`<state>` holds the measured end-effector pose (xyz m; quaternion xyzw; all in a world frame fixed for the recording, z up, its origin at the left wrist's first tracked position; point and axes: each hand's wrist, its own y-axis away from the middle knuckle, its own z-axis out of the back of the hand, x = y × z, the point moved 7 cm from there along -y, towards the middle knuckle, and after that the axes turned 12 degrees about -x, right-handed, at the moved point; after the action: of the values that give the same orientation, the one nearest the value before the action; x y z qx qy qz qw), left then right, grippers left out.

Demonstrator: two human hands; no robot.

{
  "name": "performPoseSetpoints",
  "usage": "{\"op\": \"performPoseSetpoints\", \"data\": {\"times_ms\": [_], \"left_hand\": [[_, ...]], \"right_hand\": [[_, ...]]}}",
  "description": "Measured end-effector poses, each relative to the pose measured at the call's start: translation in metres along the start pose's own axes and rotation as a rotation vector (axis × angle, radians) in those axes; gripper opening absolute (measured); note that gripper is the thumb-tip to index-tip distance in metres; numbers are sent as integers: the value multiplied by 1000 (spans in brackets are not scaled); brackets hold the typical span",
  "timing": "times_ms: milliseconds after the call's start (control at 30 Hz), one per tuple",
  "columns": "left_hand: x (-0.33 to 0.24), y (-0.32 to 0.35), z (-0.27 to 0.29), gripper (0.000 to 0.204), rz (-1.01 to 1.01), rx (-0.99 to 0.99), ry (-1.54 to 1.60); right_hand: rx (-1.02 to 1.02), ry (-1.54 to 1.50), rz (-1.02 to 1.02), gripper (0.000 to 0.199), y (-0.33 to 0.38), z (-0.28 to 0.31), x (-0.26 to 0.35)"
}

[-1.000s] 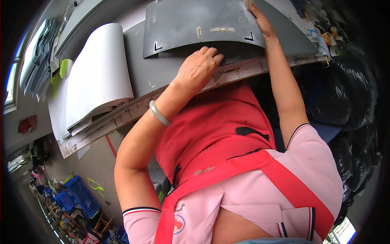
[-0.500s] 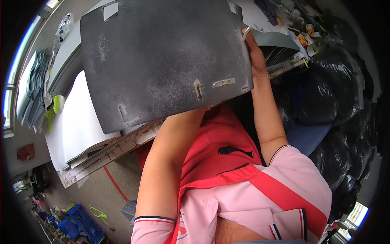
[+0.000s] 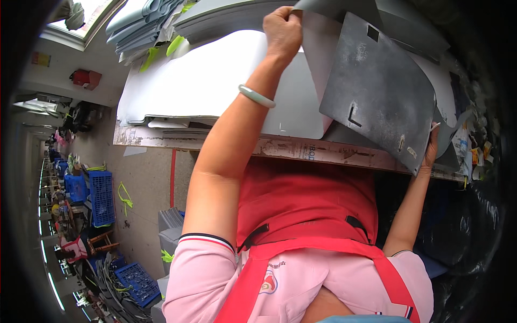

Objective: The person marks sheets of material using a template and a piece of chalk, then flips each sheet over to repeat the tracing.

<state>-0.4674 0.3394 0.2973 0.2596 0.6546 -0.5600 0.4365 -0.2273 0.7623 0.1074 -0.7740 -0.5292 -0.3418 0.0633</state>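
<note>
My left hand (image 3: 282, 28), with a pale green bangle on its wrist, grips the top edge of a large dark grey sheet (image 3: 377, 91) with small cut-outs. The sheet is raised off the worktable (image 3: 301, 148) and hangs tilted, its lower corner pointing down to the right. My right hand (image 3: 431, 146) holds that lower right edge from behind, with only fingers and wrist showing. Under and to the left of the sheet lies a stack of white sheets (image 3: 204, 81). I wear a pink shirt and a red apron.
More grey sheets (image 3: 140, 16) with yellow-green tags are piled at the table's far left. Blue crates (image 3: 99, 196) and clutter stand on the floor to the left. Black bags (image 3: 458, 226) fill the right side. Small items (image 3: 474, 153) lie at the table's right end.
The dark grey sheet went from lying flat to lifted up, then swung right and tilted. My left hand moved from its near edge to its top edge.
</note>
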Motion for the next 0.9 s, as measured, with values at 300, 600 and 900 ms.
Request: {"op": "performPoseSetpoints", "data": {"times_ms": [300,600,900], "left_hand": [[97,-93,447,21,222,-633,-364],[171,-25,514,88,485,-627,-1263],[-23,53,175,36,-292,269,-367]], "right_hand": [[-12,116,-97,46,-9,-1,-6],[-65,368,-126,53,3,-45,-19],[94,1155,97,31,-34,-112,-51]]}}
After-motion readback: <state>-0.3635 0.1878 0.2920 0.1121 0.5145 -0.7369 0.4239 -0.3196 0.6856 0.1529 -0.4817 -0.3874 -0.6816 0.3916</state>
